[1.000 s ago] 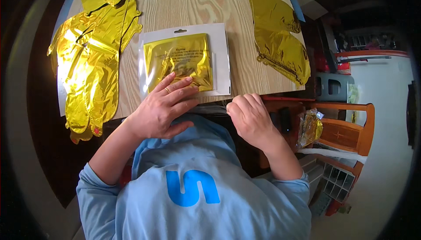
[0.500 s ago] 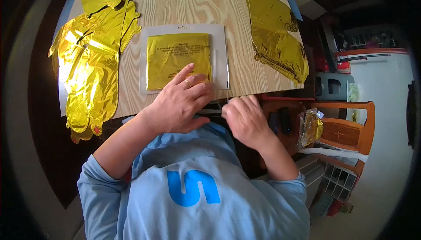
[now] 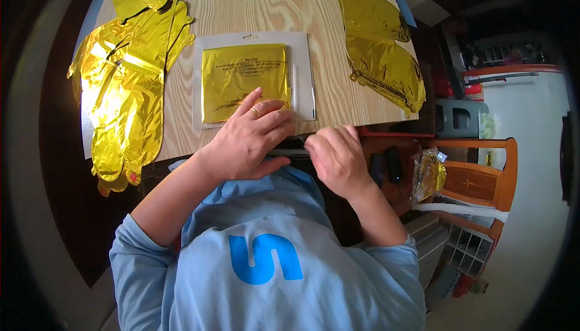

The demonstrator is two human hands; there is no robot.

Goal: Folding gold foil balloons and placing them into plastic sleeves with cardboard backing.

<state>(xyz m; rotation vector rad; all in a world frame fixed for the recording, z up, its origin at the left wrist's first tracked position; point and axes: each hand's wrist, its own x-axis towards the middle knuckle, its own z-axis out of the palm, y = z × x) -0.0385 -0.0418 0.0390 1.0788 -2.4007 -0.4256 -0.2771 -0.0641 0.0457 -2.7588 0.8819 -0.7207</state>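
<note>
A folded gold foil balloon (image 3: 244, 71) with small dark print lies in a flat clear plastic package (image 3: 302, 59) with a hang hole, near the table's front edge. A thin clear straw-like strip (image 3: 294, 86) runs down along the foil's right side. My left hand (image 3: 254, 131) rests on the lower right part of the package, fingers stretched out, a ring on one of them. Just beyond the table edge, to the right of it, my right hand (image 3: 335, 159) is closed. Its fingertips pinch together, and whatever is between them is hidden.
Unfolded gold foil balloons (image 3: 130, 101) cover the table's left side and hang over its edge. Another gold foil balloon (image 3: 383, 53) lies at the right. A wooden chair (image 3: 477, 177) at the right holds a clear bag with gold foil (image 3: 430, 177).
My right hand has risen slightly toward the table edge, still closed. My left hand and the package have barely shifted.
</note>
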